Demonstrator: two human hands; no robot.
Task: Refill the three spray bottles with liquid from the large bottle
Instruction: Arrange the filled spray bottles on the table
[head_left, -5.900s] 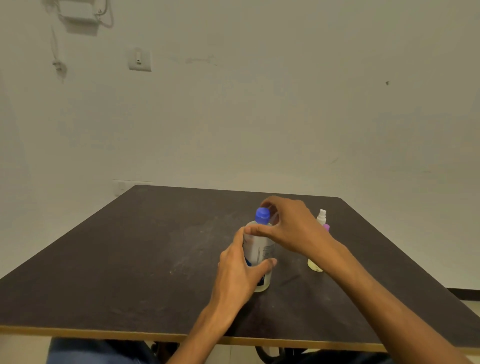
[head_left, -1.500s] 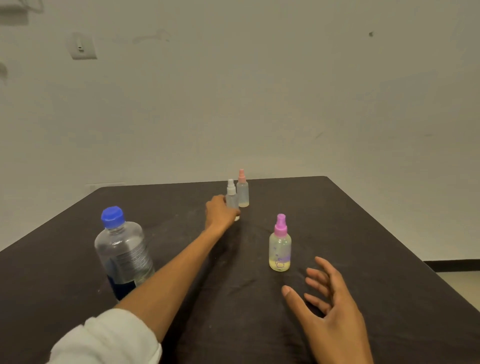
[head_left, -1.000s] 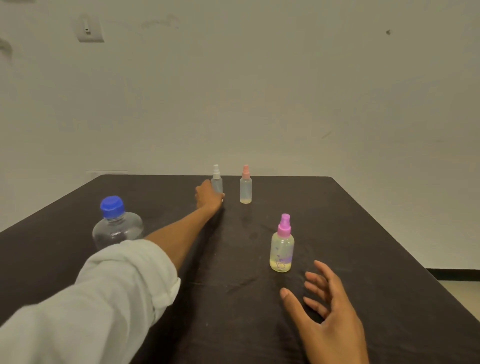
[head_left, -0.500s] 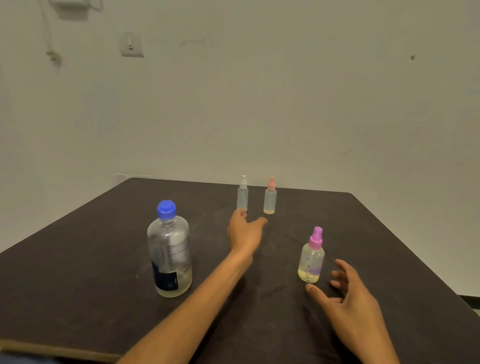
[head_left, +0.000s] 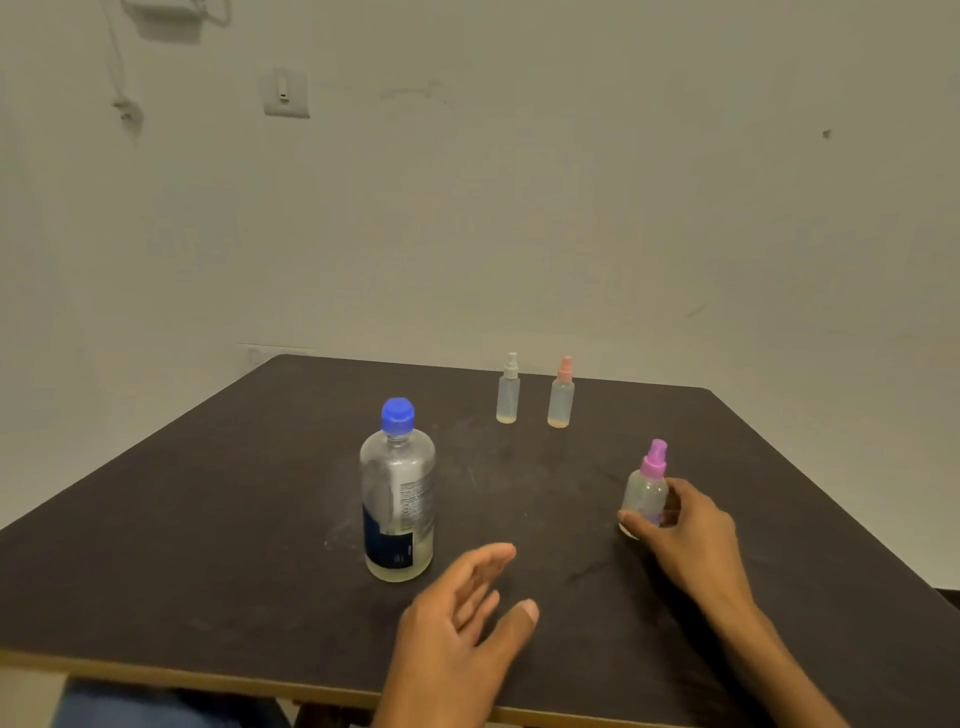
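Fronting pale wall (head_left: 571, 208), dark table (head_left: 208, 545)

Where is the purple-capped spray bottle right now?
In the head view, the purple-capped spray bottle stands on the right side of the table, gripped by the right hand, nearer the person than the white-capped bottle and pink-capped bottle.
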